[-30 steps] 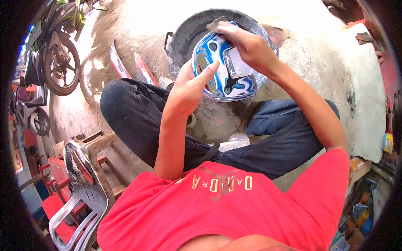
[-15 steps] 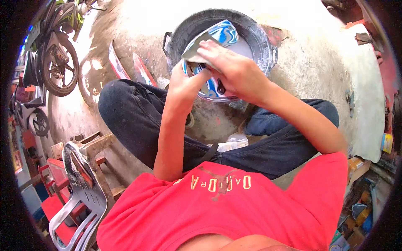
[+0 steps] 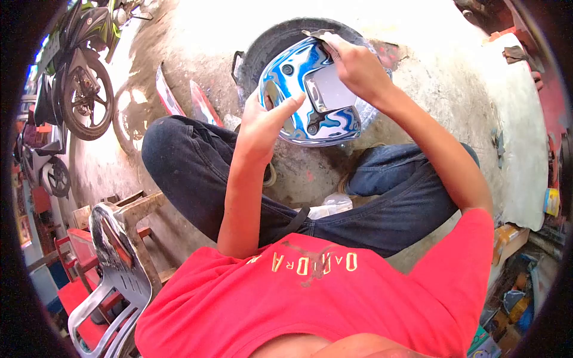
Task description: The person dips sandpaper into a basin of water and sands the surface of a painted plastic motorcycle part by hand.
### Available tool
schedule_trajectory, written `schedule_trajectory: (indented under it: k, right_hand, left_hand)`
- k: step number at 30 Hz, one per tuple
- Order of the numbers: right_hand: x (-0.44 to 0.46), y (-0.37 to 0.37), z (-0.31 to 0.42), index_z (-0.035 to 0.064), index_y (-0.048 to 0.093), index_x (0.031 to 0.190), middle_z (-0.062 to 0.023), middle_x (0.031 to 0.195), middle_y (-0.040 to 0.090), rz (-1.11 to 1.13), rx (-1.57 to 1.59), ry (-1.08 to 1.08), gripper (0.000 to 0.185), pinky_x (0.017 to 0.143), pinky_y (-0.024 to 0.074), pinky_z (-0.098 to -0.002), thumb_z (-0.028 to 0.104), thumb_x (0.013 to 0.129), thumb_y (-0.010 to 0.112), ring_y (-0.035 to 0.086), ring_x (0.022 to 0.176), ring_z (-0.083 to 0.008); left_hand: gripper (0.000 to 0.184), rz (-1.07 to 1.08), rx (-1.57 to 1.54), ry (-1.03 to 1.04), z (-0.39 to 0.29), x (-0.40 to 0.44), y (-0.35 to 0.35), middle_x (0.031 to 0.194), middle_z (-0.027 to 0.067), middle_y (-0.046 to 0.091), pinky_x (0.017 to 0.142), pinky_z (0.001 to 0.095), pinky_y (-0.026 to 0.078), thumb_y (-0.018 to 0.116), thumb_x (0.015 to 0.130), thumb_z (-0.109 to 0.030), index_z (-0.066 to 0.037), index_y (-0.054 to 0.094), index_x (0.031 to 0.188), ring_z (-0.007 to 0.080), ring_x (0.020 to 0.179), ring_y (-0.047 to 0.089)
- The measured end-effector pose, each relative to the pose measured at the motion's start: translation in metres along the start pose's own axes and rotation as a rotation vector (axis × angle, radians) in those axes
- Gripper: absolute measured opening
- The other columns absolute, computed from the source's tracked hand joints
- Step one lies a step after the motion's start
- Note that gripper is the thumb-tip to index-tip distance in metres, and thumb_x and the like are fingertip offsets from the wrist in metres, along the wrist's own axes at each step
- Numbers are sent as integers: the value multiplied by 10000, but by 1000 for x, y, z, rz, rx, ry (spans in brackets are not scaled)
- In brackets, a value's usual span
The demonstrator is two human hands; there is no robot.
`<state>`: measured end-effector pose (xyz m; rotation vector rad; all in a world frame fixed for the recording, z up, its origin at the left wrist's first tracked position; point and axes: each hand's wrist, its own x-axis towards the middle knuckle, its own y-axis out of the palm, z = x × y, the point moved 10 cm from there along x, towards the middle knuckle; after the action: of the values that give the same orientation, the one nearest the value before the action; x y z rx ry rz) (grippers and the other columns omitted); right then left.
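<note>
A glossy helmet-shaped shell (image 3: 298,56) with blue, white and grey swirls is tilted over a dark basin (image 3: 250,53). It has a large cut-out and small round dark spots. My left hand (image 3: 265,122) grips its near left side, thumb across the outer face and fingers hidden behind. At its far upper edge, my right hand (image 3: 352,62) is closed on a thin grey sheet that looks like sandpaper (image 3: 316,33). Some of the right fingertips are hidden. Through the cut-out a pale surface shows, which may be cloudy water in the basin.
Two red-and-white panels (image 3: 206,104) lie on the concrete floor left of the basin. A motorcycle (image 3: 86,77) stands at the upper left, and a grey plastic chair (image 3: 122,280) at the lower left. A white plastic bag (image 3: 334,206) lies between my legs.
My right hand with the sheet has moved from the shell's middle to its far upper edge. The shell has turned, and its swirled face and cut-out now show. My left hand stays on its side.
</note>
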<state>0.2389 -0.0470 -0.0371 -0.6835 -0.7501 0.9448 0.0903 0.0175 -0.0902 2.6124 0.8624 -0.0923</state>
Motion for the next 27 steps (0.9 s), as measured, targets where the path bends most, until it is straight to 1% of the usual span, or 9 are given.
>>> schedule_trajectory:
  k: [4,7,9,11,14,17,19,21,27]
  right_hand:
    - [-33,13,72,67,601,1283,-190,1264,629,-114,-112,-409,407,1023,489,-386,51,876,605,597,1211,-324]
    - [-27,4,54,87,608,1281,-189,1242,638,-155,-78,-408,412,992,509,-394,41,873,589,613,1184,-330]
    - [1,-1,5,46,594,1265,-202,1203,644,-17,-58,-83,406,897,545,-409,5,864,548,658,1067,-362]
    - [-5,-2,16,55,602,1266,-190,1225,642,8,9,-116,398,953,527,-401,19,873,549,641,1123,-345]
    - [-37,13,86,73,605,1287,-168,1292,624,-119,-108,-471,397,1052,472,-397,71,894,551,590,1231,-305]
    - [-21,6,53,149,595,1323,-152,1258,642,-130,-151,-434,466,928,545,-394,51,874,515,648,1127,-306]
    - [3,1,0,103,579,1343,-200,1316,601,171,-140,90,455,958,516,-405,64,895,510,616,1162,-342]
    - [8,-4,-33,81,569,1347,-199,1319,600,99,-103,104,450,962,518,-399,76,904,492,611,1173,-342]
    - [-27,12,43,10,596,1283,-161,1324,618,-128,-350,-382,445,1036,484,-365,125,853,617,596,1233,-275]
  left_hand:
    - [347,16,13,21,0,3,-3,1054,48,690,834,274,515,725,860,-62,0,621,1186,110,919,643]
    - [353,1,51,-13,-2,0,-3,1065,52,687,839,275,516,720,864,-61,0,616,1195,113,921,644]
    - [356,-4,52,4,-7,-2,2,1050,54,684,820,281,519,717,865,-77,5,610,1195,119,904,647]
    - [382,-18,71,51,-11,-3,3,1033,59,680,801,280,517,724,863,-113,18,601,1201,126,879,652]
    - [347,27,96,47,-7,1,-4,1059,61,687,833,290,528,703,874,-47,0,606,1203,121,926,650]
    - [351,27,-23,-2,-2,0,0,1066,63,687,846,289,527,699,875,-41,3,601,1210,126,935,653]
    - [354,22,-81,15,-5,0,3,1077,65,680,839,289,529,695,878,-37,4,594,1215,132,963,649]
    - [363,12,-125,36,-5,1,0,1098,74,673,840,296,533,684,884,-26,6,582,1231,144,982,651]
    - [407,-152,-343,155,-17,6,-24,1196,119,635,883,358,553,633,933,-14,9,499,1317,195,1031,656]
